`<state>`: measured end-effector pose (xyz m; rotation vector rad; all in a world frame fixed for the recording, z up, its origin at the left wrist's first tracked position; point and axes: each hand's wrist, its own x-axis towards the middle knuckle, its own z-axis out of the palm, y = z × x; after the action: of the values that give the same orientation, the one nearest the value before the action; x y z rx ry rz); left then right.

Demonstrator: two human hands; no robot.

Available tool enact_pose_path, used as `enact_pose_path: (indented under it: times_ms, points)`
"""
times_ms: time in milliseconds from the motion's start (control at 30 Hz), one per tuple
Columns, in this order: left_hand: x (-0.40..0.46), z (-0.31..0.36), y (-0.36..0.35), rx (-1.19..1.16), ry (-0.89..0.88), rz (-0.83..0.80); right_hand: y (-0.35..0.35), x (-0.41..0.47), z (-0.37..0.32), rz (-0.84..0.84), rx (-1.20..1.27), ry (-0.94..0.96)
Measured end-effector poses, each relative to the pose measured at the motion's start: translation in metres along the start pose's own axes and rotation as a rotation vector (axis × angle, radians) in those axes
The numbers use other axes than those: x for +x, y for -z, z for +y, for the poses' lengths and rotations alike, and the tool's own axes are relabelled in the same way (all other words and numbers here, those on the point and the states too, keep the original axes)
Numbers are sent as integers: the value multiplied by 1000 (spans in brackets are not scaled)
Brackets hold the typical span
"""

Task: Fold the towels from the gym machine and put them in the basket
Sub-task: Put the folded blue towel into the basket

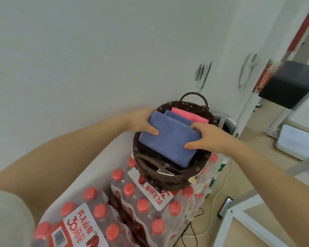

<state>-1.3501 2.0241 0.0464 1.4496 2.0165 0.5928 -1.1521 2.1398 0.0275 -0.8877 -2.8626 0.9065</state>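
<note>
Towel gripped by both hands over basket.

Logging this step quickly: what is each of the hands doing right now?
Left hand: holding the folded blue towel.
Right hand: holding the same towel.

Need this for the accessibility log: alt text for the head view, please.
Two bare hands, left hand and right hand, hold a folded blue towel at the mouth of a dark woven basket, which already holds a pink towel and another blue one. The basket sits on shrink-wrapped packs of red-capped water bottles beside a white wall.
</note>
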Motion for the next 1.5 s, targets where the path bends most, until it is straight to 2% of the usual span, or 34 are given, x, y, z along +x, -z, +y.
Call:
enact_pose_path:
  times_ms: [67, 133, 200, 300, 367, 433, 467, 500, 533, 567, 633, 667, 733, 867, 967, 1100, 1233, 1333, 1400, 1433, 1500]
  points:
    - [16, -8, -11, 334, 83, 19, -11, 9, 2, -53, -154, -9]
    - [25, -12, -21, 483, 138, -2, -19, 16, 3, -37, -213, -14]
    - [30, -12, -28, 562, 114, -2, -22, 20, 3, -17, -328, -41]
    - [37, -15, -38, 813, 33, 6, -29, 19, 0, 46, -558, -80]
    - [35, -17, -44, 994, -79, 108, -37, 18, -2, 241, -715, 35]
    - [31, -19, -41, 1127, -257, 319, -45, 20, -1, 446, -832, 354]
    - [28, -18, -38, 1139, -382, 398, -47, 21, 0, 445, -854, 551]
    - [25, -18, -34, 1127, -496, 398, -48, 22, 3, 372, -887, 725]
    - [23, -21, -31, 1089, -569, 282, -48, 24, 6, 255, -929, 837]
    - [21, -21, -27, 1008, -544, 113, -46, 25, 6, 136, -961, 880]
    - [18, -18, -26, 829, -264, -216, -41, 28, 0, -69, -1026, 844]
    - [18, -20, -29, 769, -133, -324, -40, 29, -2, -140, -1038, 842]
    - [14, -21, -37, 869, -98, -366, -40, 33, 0, -213, -1061, 813]
    - [12, -25, -48, 1038, -118, -277, -43, 37, 1, -347, -1151, 675]
    - [14, -27, -49, 1113, -84, -365, -46, 38, 2, -406, -1181, 594]
    - [17, -29, -52, 1201, -57, -463, -44, 38, 2, -452, -1079, 543]
    - [13, -19, -45, 1101, -20, -507, -43, 38, 0, -428, -996, 531]
    - [-3, -4, -35, 576, -11, -427, -42, 33, -3, -301, -880, 540]
    - [-18, 6, -35, 177, 59, -462, -46, 32, -6, -270, -916, 582]
    - [-24, 10, -37, 73, 102, -509, -49, 33, -7, -273, -939, 598]
    - [-28, 12, -43, 50, 162, -641, -52, 35, -7, -282, -960, 619]
